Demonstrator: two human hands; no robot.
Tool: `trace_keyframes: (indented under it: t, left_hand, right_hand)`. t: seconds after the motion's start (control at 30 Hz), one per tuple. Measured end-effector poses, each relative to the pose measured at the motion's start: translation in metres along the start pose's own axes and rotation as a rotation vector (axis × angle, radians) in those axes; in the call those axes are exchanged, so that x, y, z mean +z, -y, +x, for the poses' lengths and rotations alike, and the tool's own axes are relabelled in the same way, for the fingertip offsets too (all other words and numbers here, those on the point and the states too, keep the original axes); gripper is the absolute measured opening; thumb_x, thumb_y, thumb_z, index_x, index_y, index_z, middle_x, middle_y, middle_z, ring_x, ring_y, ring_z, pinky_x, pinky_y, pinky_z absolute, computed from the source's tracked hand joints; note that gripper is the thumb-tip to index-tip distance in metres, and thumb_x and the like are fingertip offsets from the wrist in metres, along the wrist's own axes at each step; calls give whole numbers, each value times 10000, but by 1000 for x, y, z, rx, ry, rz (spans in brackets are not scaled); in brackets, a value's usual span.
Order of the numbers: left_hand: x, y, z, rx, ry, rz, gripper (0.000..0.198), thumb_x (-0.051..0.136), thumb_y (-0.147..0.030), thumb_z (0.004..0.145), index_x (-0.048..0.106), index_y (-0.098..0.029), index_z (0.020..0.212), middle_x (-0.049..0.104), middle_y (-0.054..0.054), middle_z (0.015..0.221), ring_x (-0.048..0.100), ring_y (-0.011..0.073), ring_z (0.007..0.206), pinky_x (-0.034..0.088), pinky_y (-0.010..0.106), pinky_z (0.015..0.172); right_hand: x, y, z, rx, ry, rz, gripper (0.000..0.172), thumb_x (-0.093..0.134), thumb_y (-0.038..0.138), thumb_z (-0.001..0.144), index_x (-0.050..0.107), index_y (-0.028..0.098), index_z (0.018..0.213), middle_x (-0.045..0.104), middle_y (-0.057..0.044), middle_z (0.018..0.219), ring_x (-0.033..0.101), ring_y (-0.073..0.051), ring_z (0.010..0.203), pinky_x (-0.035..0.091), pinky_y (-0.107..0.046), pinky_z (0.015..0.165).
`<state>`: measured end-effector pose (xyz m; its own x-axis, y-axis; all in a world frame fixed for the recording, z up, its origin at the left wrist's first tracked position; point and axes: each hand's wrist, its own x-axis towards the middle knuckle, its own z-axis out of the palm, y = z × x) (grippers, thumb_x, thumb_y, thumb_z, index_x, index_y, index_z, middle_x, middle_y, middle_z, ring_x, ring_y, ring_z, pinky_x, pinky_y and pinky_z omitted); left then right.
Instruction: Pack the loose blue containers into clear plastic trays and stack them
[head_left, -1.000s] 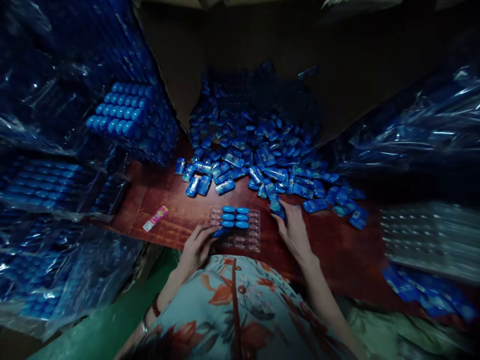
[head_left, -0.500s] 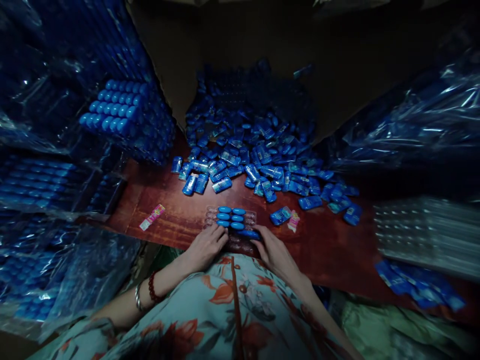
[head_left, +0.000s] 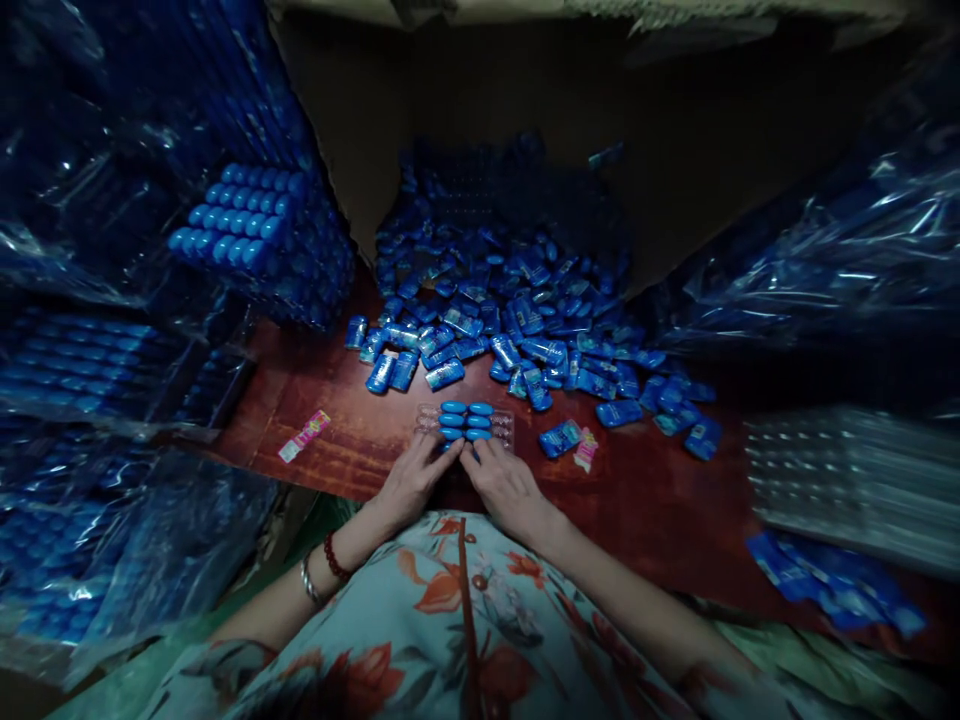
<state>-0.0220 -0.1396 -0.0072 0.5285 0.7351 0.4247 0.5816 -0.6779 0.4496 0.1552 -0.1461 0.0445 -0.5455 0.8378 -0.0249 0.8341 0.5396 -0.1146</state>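
Observation:
A clear plastic blister tray [head_left: 504, 420] lies on the table just in front of my body, with several glossy blue oval pieces [head_left: 454, 408] in its two middle columns. My left hand [head_left: 414, 478] grips its near left edge, fingers bent and pressed together. From the other side, my right hand [head_left: 506, 487] closes on the near right part, its fingertips almost touching the left ones. Both sets of fingertips rest at the lowest blue pieces, and the tray's near rows are hidden under them.
A heap of blue wrapped packets [head_left: 525, 310] spills from a dark cardboard box [head_left: 720, 130]. Stacked blue pieces [head_left: 240, 215] and plastic-wrapped bundles stand left. Clear trays [head_left: 847, 480] are stacked right, near more blue packets [head_left: 832, 585]. Pink labels [head_left: 304, 437] lie on the reddish table [head_left: 637, 510].
My right hand has moved left and inward, bringing its fingertips beside my left hand's. The blue piece that showed by my right fingers is now covered. The tray sits slightly farther from me.

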Motion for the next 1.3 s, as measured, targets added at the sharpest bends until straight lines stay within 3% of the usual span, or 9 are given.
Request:
trace_keyframes:
  t: [0.13, 0.27, 0.4, 0.6, 0.8, 0.9, 1.0, 1.17, 1.3]
  left_hand:
    - [-2, 18, 10, -17, -52, -58, 415, 404, -118, 911, 476, -254, 1296, 535, 92, 1120, 534, 180, 1028, 501, 306, 815]
    - [-15, 42, 27, -272, -237, -65, 267, 415, -198, 925, 602, -191, 1115, 577, 73, 977, 572, 151, 894, 494, 275, 784]
    - [-14, 63, 63, -520, -89, 102, 245, 490, -332, 896, 629, -143, 965, 626, 100, 920, 573, 225, 898, 465, 370, 827]
    - [9, 71, 102, -587, 137, 175, 280, 589, -237, 818, 542, -96, 1055, 640, 122, 857, 602, 260, 831, 464, 352, 723]
    - [-11, 66, 65, -576, -63, -48, 231, 513, -239, 873, 560, -132, 1073, 643, 100, 1017, 607, 208, 921, 479, 326, 809]
    - [-34, 46, 28, -583, -186, -108, 212, 513, -280, 880, 597, -166, 1037, 630, 62, 969, 604, 178, 878, 493, 301, 780]
    - [-49, 16, 1, -591, -185, -112, 195, 522, -294, 878, 629, -201, 1012, 587, 41, 915, 593, 159, 843, 499, 276, 742]
    - [-29, -15, -6, -646, -145, -338, 166, 543, -287, 870, 610, -191, 987, 599, 39, 915, 585, 158, 846, 487, 273, 752]
    - [-7, -13, -4, -672, -95, -296, 170, 528, -297, 874, 588, -181, 982, 616, 47, 893, 562, 186, 852, 464, 317, 763]
  right_hand:
    - [6, -17, 2, 2, -163, 73, 355, 396, 124, 894, 532, 176, 1218, 609, -102, 1002, 585, -188, 887, 523, -273, 701]
    - [20, -45, -30, 287, -372, 227, 381, 381, 171, 915, 490, 236, 1275, 576, -78, 1119, 588, -166, 974, 507, -275, 801]
    - [21, -75, -61, 489, -223, 148, 358, 394, 153, 883, 551, 241, 1193, 582, -85, 1097, 560, -218, 1018, 511, -334, 784]
    - [25, -89, -52, 372, 37, -68, 575, 420, -31, 740, 512, 231, 1243, 539, -123, 1209, 537, -253, 1048, 479, -399, 839]
    - [23, -93, -56, 339, -66, 139, 399, 468, 148, 819, 491, 150, 1218, 579, -128, 1070, 585, -239, 953, 509, -366, 779]
    - [15, -89, -63, 344, -258, 398, 339, 434, 231, 893, 473, 186, 1227, 603, -95, 1083, 585, -213, 1010, 487, -373, 872]
    - [12, -74, -58, 228, -285, 618, 295, 407, 220, 924, 505, 244, 1201, 585, -67, 1099, 579, -174, 1028, 477, -346, 899]
    - [24, -54, -31, 90, -309, 606, 337, 402, 161, 917, 481, 205, 1242, 573, -87, 1083, 571, -165, 1009, 486, -311, 881]
    - [20, -46, -17, 15, -133, 315, 386, 345, 48, 868, 515, 156, 1197, 589, -107, 1008, 572, -194, 939, 505, -328, 818]
